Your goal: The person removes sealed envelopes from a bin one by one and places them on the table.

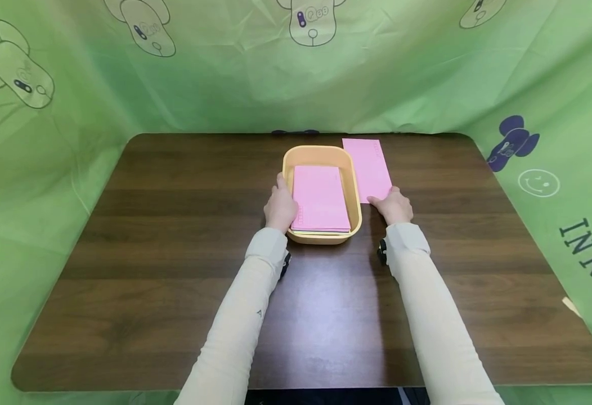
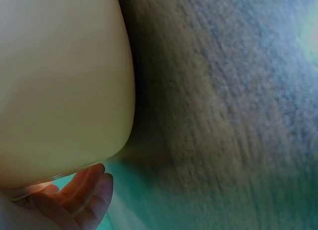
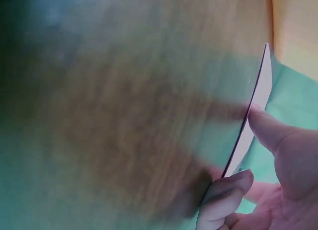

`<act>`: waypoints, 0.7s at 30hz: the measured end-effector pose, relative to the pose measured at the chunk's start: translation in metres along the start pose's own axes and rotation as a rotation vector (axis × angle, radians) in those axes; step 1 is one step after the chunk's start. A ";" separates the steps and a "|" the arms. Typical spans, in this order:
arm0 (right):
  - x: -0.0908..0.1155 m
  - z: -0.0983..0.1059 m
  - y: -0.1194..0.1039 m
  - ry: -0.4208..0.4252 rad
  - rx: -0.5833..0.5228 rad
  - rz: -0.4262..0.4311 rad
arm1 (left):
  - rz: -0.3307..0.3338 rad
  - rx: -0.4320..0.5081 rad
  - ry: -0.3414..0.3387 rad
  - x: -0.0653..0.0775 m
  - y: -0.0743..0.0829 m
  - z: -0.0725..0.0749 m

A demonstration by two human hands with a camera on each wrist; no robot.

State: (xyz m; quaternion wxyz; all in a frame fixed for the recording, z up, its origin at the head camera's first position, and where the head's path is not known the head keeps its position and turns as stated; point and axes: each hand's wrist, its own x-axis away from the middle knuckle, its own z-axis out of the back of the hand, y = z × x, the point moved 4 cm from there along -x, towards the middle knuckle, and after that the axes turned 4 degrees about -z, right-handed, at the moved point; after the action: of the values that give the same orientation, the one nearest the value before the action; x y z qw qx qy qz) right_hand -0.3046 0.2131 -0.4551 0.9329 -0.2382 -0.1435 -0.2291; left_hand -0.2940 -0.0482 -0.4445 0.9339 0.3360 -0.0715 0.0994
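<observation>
A pale yellow plastic basket (image 1: 355,214) with rounded corners stands at the middle of the table's far half. Inside lies a stack of pink booklets (image 1: 320,197), its layered edges showing at the near end. My left hand (image 1: 282,208) grips the basket's left wall, the fingers along its outside in the left wrist view. Right of the basket, a single thin pink booklet (image 1: 369,169) lies flat with small print at its far right corner. My right hand (image 1: 393,207) holds its near end, thumb at the near edge (image 3: 261,118) and fingers curled at the right edge.
The dark wood-grain table (image 1: 174,292) has rounded corners. Green printed cloth (image 1: 235,84) hangs behind it and at both sides. Beyond the table's right edge, a small pale object (image 1: 572,306) shows against the cloth.
</observation>
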 end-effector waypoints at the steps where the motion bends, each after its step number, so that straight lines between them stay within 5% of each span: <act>1: 0.000 0.000 0.000 0.002 -0.002 0.002 | -0.001 0.001 0.001 0.000 0.001 0.000; 21: -0.004 -0.003 0.000 -0.076 0.092 0.060 | 0.022 0.000 -0.012 0.001 0.001 0.000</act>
State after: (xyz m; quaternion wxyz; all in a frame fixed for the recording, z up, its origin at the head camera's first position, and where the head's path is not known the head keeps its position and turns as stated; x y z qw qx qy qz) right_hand -0.3074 0.2129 -0.4588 0.9431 -0.2079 -0.1820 -0.1850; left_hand -0.2934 -0.0470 -0.4438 0.9322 0.3360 -0.0807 0.1075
